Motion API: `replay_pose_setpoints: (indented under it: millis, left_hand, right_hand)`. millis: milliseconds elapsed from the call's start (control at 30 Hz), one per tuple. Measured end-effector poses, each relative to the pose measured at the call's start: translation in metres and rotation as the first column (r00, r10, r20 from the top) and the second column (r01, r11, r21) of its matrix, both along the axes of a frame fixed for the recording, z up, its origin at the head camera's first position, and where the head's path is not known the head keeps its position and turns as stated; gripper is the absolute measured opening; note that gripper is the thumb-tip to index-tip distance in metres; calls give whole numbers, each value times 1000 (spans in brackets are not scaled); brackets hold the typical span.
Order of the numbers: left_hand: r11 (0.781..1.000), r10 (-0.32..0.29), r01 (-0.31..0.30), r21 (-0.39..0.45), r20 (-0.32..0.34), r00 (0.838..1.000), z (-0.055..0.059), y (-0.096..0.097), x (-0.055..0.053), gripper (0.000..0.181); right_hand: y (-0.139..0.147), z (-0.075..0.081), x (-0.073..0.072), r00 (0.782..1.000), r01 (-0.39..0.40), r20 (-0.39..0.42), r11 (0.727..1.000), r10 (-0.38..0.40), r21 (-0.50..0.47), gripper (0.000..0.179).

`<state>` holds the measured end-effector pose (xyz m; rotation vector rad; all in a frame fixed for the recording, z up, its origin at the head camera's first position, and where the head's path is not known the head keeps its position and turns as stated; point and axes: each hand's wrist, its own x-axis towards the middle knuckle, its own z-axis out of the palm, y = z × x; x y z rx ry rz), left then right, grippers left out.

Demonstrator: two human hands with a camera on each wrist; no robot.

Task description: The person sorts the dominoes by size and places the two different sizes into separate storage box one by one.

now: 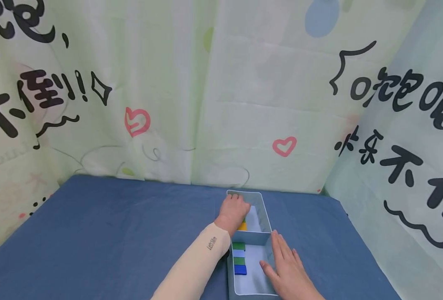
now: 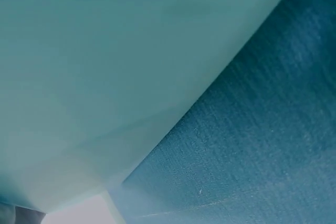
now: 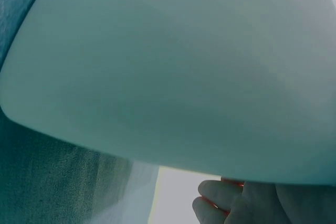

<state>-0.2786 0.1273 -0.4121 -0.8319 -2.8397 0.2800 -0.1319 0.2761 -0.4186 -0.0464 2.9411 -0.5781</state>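
A light blue-grey box (image 1: 256, 287) has a near and a far section; whether these are two separate boxes I cannot tell. Over the far section's left side reaches my left hand (image 1: 233, 211), fingers bent down inside and their tips hidden. Yellow and green pieces (image 1: 242, 226) show beside that wrist. Along the near section's left wall lie several flat green and blue pieces (image 1: 239, 261) in a row. My right hand (image 1: 289, 266) lies with straight fingers at the near section's right wall, thumb over the inside. In the right wrist view, its fingers (image 3: 218, 198) show below a pale surface.
A dark blue cloth (image 1: 131, 233) covers the table. Pale printed curtains (image 1: 168, 104) stand behind it and at both sides. The left wrist view is mostly filled by a smooth pale wall (image 2: 94, 66) next to blue cloth.
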Motion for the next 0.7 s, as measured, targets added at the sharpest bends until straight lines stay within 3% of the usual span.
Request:
replay_pose_setpoints:
  millis: [367,500,700]
  left_hand:
    - [999,5,-5,-32,-14,1000,-5,1,-1,26]
    - [999,-30,30,24,-10,999,-4,-3,0,30]
    - [988,-76,72,140,24,997,8,-12,6,37]
  right_hand:
    - [1,-4,-1,1000,-7,1,1000,7,-9,91]
    - [1,-5,0,1000,-22,-17,1000,22,-16,90]
    - [2,-3,-1,999,-30,-32,1000,30,-2,91]
